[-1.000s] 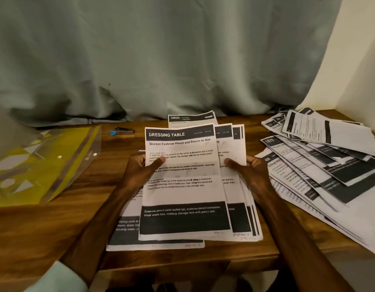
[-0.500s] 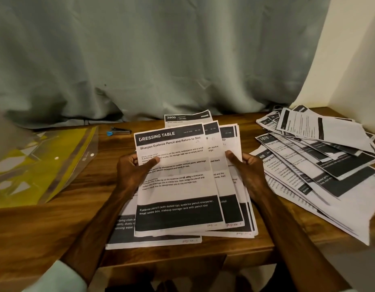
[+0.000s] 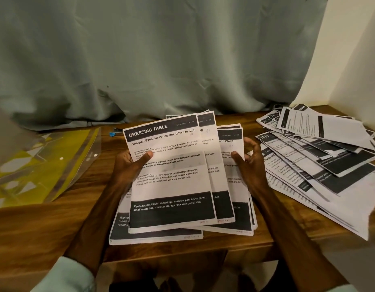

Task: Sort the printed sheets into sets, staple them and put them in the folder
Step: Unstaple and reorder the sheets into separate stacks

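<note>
A fanned handful of printed sheets (image 3: pixel 171 182) is raised a little above the table, the top one headed "DRESSING TABLE". My left hand (image 3: pixel 129 165) grips the top sheets at their left edge, thumb across the print. My right hand (image 3: pixel 248 163) pinches the lower sheets of the fan at their right edge. Under them another sheet (image 3: pixel 152 236) lies flat near the front edge. A yellow clear folder (image 3: pixel 43 163) lies at the left. The stapler (image 3: pixel 116 132), dark with a blue end, sits behind the sheets near the curtain.
A spread heap of loose printed sheets (image 3: pixel 321 157) covers the right side of the wooden table (image 3: pixel 34 226) and hangs over its right edge. A grey-green curtain (image 3: pixel 161 60) hangs behind, and a pale wall closes the right corner.
The fan has opened wider: my left hand tilted the top sheets left while my right hand drew the lower sheets right, uncovering a third header. The camera shifted slightly.
</note>
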A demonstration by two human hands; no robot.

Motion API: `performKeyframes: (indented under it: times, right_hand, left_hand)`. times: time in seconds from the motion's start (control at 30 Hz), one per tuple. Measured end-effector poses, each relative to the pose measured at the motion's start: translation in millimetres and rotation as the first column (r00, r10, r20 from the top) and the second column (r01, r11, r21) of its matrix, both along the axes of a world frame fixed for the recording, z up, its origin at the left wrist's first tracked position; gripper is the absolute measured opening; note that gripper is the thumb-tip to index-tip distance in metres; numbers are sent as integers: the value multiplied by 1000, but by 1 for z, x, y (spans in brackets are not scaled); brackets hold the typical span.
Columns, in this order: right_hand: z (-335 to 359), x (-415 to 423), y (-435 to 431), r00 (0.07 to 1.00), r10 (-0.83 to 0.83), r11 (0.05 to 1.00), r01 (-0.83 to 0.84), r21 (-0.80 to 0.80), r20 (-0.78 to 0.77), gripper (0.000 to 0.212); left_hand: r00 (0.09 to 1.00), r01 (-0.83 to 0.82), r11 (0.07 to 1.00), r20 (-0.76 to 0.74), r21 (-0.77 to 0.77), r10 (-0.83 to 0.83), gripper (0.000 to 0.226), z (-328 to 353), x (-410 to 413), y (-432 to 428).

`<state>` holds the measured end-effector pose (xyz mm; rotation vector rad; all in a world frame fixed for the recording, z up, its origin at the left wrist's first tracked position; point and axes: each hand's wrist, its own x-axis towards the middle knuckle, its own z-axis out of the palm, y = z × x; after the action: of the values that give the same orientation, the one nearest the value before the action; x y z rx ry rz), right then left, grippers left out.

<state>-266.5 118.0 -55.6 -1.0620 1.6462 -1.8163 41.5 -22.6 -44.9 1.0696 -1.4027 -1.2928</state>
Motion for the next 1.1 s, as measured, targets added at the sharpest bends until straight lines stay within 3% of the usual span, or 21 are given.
performKeyframes:
  times: [0.17, 0.4, 0.77, 1.1]
  right_hand:
    - [-7, -2, -2, 997, -3, 999, -1, -52, -73, 67]
    - [-4, 0, -1, 998, 3, 1000, -5, -28, -55, 57]
    - [-5, -2, 0, 994, -5, 999, 11, 51, -112, 16]
    - [-4, -1, -1, 1000, -2, 999, 2, 47, -2, 24]
  left_hand:
    - [999, 33, 998, -32, 61, -31, 33, -3, 3, -1]
    - [987, 110, 987, -128, 120, -94, 43, -4, 3, -2]
    - [968, 200, 969, -181, 146, -173, 45, 1, 3, 1]
    - [953, 232, 932, -257, 279, -160, 37, 11, -12, 17]
